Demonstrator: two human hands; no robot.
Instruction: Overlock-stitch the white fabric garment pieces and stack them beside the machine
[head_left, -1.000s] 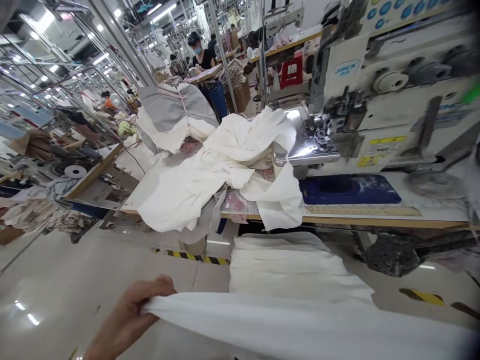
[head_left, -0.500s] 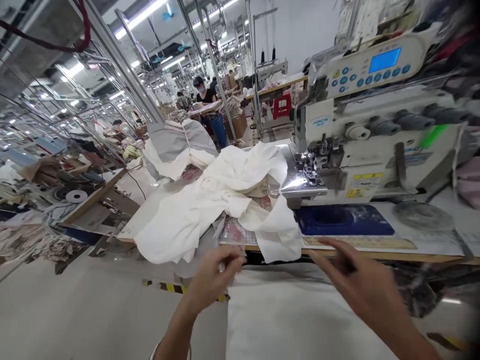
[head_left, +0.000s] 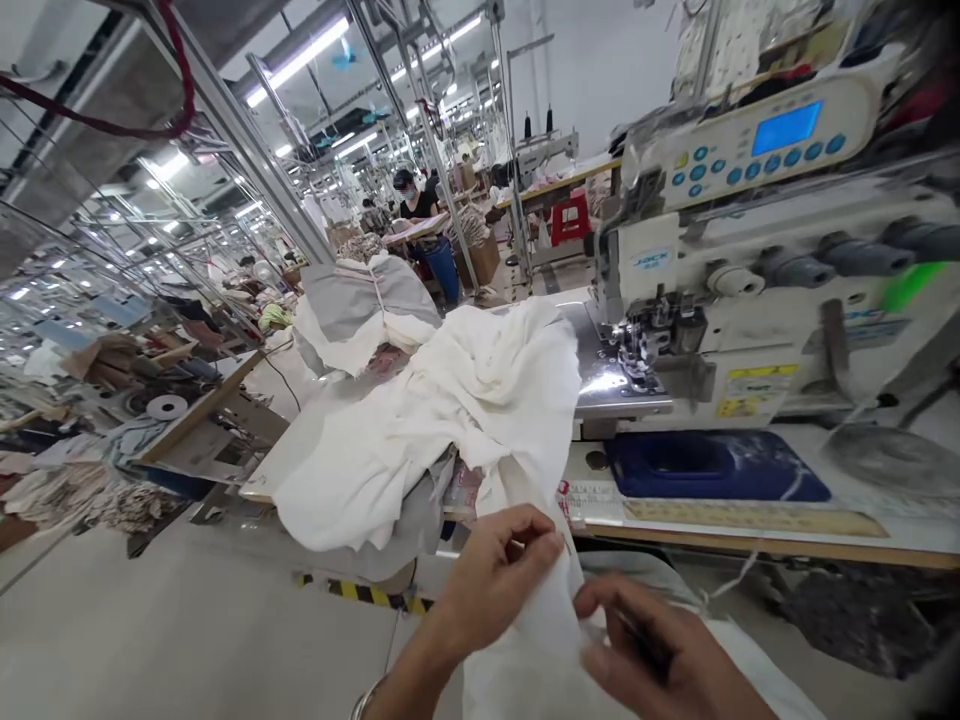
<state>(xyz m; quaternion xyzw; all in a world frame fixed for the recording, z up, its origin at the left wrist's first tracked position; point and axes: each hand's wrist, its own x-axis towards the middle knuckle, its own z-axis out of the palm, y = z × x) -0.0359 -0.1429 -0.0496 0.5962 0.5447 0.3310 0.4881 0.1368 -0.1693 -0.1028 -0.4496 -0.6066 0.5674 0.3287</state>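
Observation:
White cloth [head_left: 360, 460] lies bunched on the sewing table, and one end hangs over the front edge toward me. My left hand [head_left: 499, 580] pinches this hanging part between thumb and fingers. At the right edge of the same part is my right hand [head_left: 652, 645], fingers curled and slightly blurred, with thumb and forefinger apart. Its palm is dark, and I cannot make out anything held there. A thin pale strand [head_left: 739, 580] runs from the table edge down toward the right hand. The sewing machine [head_left: 645, 350] stands beyond the cloth, its needle area lit.
A dark blue tray [head_left: 720, 465] and a ruler strip [head_left: 750, 518] lie along the table front. Grey cloth [head_left: 371, 290] stands behind the white pile. Left is another workstation with a white spool [head_left: 166, 407]. A masked person [head_left: 416, 200] sits farther back.
My left hand has moved right and now grips the hanging end of the cloth, which is drawn down toward me. The right hand has come lower and leftward to its edge.

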